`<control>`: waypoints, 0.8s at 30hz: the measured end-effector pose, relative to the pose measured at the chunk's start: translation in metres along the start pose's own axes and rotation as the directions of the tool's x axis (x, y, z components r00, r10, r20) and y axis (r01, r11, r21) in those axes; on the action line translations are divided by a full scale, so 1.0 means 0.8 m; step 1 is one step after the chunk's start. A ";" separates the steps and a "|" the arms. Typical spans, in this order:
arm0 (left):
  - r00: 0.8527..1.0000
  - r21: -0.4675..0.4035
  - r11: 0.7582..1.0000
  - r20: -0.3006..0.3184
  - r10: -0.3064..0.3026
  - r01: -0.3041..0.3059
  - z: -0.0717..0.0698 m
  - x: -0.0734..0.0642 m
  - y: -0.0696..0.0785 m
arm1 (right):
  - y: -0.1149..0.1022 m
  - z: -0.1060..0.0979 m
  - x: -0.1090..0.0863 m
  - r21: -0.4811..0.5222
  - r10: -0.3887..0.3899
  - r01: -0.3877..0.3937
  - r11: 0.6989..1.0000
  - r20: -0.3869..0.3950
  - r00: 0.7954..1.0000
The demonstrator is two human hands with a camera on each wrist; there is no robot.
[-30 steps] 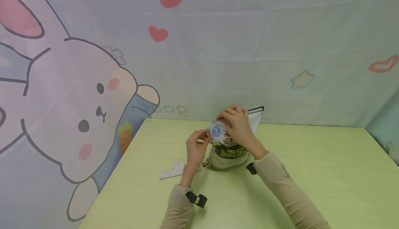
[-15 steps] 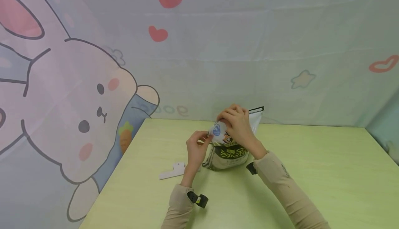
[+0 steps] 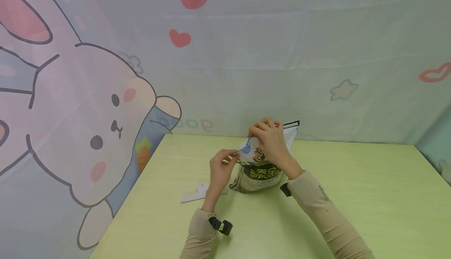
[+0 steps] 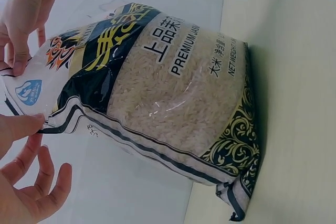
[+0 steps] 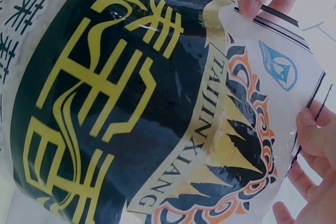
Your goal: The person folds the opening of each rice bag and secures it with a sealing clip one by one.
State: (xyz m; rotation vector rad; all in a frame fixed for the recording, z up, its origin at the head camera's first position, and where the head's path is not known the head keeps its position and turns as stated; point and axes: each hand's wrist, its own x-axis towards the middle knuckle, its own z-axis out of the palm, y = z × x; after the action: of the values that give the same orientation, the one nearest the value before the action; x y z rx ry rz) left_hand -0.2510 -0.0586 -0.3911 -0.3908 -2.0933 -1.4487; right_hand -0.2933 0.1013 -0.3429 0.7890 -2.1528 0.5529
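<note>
Rice bag (image 3: 263,173): long axis approx vert, top up

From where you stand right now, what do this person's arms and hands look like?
The left hand and right hand are ungloved. The long sleeves are beige, the right one bearing a dark print. A black camera sits at each cuff.

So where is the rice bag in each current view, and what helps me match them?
Head: rice bag, below and right of centre.
Left wrist: rice bag, across the middle, tilted.
Right wrist: rice bag, close up, filling most of the picture.
Shared landmark: blue logo on its white part.
</note>
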 end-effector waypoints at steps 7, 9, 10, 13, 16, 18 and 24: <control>0.999 -0.029 0.999 0.034 -0.040 0.041 -0.002 0.000 0.001 | 0.005 -0.002 -0.002 0.019 -0.022 0.022 1.000 0.000 1.000; 0.998 -0.036 0.998 0.042 -0.043 0.045 -0.002 -0.001 0.001 | 0.007 -0.002 -0.003 0.025 -0.032 0.032 0.999 -0.006 0.999; 0.998 -0.039 0.998 0.045 -0.044 0.046 -0.003 -0.001 0.001 | 0.007 -0.002 -0.004 0.030 -0.036 0.036 0.999 -0.009 0.999; 0.998 -0.045 0.998 0.050 -0.041 0.044 -0.004 -0.001 0.001 | 0.009 -0.002 -0.005 0.050 -0.043 0.044 0.998 -0.020 0.999; 0.998 -0.053 0.998 0.052 -0.036 0.039 -0.004 -0.001 0.001 | 0.010 -0.001 -0.007 0.079 -0.046 0.048 0.996 -0.030 0.999; 0.998 -0.058 0.998 0.050 -0.036 0.039 -0.005 -0.001 0.000 | 0.010 0.000 -0.008 0.098 -0.047 0.050 0.994 -0.034 0.998; 0.997 -0.068 0.996 0.055 -0.060 0.064 -0.008 -0.001 0.000 | 0.010 0.000 -0.012 0.151 -0.039 0.044 0.988 -0.036 0.999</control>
State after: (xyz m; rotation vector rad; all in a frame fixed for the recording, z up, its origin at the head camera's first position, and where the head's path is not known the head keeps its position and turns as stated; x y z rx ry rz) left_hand -0.2487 -0.0642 -0.3901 -0.3985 -2.1185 -1.5665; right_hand -0.2938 0.1103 -0.3511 0.8995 -2.0772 0.7096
